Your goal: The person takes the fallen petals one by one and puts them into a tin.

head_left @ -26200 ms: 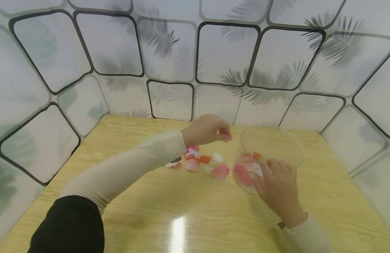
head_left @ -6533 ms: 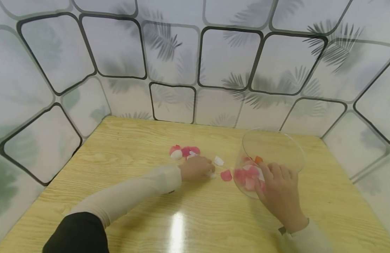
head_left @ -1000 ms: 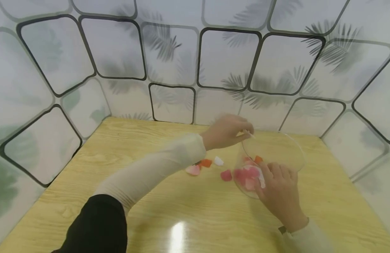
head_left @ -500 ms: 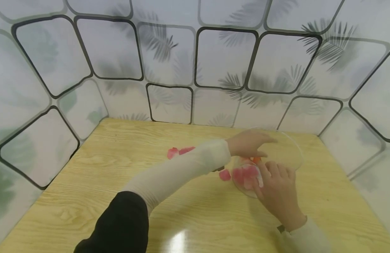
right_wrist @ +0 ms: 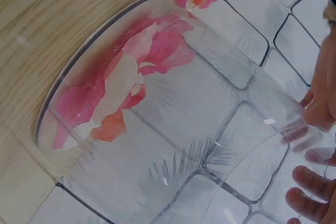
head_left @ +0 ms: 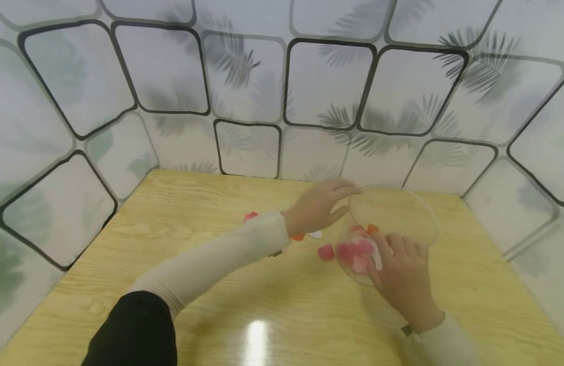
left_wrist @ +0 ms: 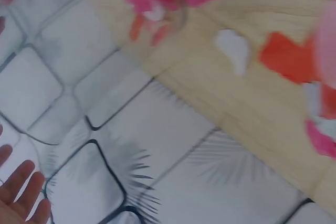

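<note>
A clear, round-rimmed container (head_left: 424, 201) stands on the table's right half. Pink, white and orange petals (right_wrist: 123, 77) show through its wall, low in it. My right hand (head_left: 402, 277) grips it at the near side, fingers at the rim and thumb down the outside. By the rim's left edge, my left hand (head_left: 316, 206) is in the air, fingers spread and nothing in them. Below that hand lie an orange petal (head_left: 298, 237) and a white petal (left_wrist: 233, 48). A pink petal (head_left: 326, 252) lies just left of the container. My left forearm hides part of the loose petals.
The wooden table (head_left: 209, 325) is bordered at the back and sides by patterned panels (head_left: 245, 147). Farther left, another pink petal (head_left: 251, 216) peeks out behind the sleeve (head_left: 218, 259). Light glares off the near tabletop.
My left hand brought a pale petal to the rim, spread over the container, then drew back left without it. Over the longer span, loose petals became fewer. My right hand kept its grip.
</note>
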A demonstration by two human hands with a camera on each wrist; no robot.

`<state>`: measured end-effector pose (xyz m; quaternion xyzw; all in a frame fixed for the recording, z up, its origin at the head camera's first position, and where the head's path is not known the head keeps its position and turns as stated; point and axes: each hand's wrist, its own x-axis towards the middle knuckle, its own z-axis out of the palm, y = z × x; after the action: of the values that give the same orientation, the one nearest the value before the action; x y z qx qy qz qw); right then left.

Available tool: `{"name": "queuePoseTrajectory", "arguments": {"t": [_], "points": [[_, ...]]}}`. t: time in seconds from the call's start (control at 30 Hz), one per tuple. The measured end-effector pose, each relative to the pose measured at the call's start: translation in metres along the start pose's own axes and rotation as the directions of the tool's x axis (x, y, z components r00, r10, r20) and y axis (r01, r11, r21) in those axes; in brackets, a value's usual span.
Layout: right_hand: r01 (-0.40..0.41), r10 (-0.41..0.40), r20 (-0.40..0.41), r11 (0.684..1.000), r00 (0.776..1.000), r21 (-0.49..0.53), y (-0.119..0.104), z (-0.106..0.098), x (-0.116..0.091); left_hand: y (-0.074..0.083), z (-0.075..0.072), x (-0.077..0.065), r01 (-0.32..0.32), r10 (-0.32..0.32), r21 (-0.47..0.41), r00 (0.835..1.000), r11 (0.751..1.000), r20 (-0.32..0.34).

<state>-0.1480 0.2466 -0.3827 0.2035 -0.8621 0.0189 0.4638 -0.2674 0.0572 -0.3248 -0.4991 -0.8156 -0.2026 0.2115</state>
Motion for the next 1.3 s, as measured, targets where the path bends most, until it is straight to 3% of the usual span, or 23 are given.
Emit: {"name": "queuePoseTrajectory", "arguments": {"t": [0.07, 0.17, 0.3, 0.37, 0.5, 0.6, 0.7, 1.03, 1.3], "points": [[-0.003, 0.003, 0.001, 1.0, 1.0, 0.004, 0.001, 0.0, 0.0, -0.006, 0.003, -0.012, 0.006, -0.004, 0.042, 0.999, 0.999, -0.042], [-0.007, 0.007, 0.002, 1.0, 1.0, 0.01, 0.001, -0.001, 0.0, -0.012, 0.01, -0.028, 0.024, -0.02, 0.114, 0.999, 0.993, -0.034], [-0.008, 0.008, 0.014, 1.0, 1.0, 0.014, 0.001, -0.002, 0.0, -0.014, 0.022, -0.046, -0.032, 0.007, 0.182, 0.991, 0.983, 0.134], [-0.008, 0.008, 0.034, 1.0, 0.999, 0.01, 0.001, -0.002, 0.0, -0.014, 0.029, -0.053, -0.109, 0.061, 0.204, 0.972, 0.973, 0.227], [-0.007, 0.006, 0.068, 1.0, 0.998, 0.006, 0.001, -0.003, 0.0, -0.013, 0.043, -0.061, -0.225, 0.124, 0.222, 0.911, 0.949, 0.393], [-0.006, 0.006, 0.051, 1.0, 0.999, 0.013, 0.0, -0.002, 0.0, -0.012, 0.053, -0.062, -0.226, 0.114, 0.182, 0.87, 0.957, 0.479], [-0.005, 0.004, 0.041, 1.0, 0.999, 0.018, 0.0, -0.002, 0.0, -0.012, 0.061, -0.061, -0.208, 0.104, 0.145, 0.848, 0.967, 0.52], [-0.007, 0.007, 0.085, 1.0, 0.996, 0.004, 0.0, -0.003, -0.001, -0.014, 0.079, -0.058, -0.162, 0.051, 0.152, 0.829, 0.975, 0.557], [0.012, -0.012, 0.048, 1.0, 0.999, -0.005, 0.0, -0.001, 0.0, -0.013, 0.077, -0.056, -0.211, 0.064, 0.196, 0.82, 0.958, 0.568]]}}
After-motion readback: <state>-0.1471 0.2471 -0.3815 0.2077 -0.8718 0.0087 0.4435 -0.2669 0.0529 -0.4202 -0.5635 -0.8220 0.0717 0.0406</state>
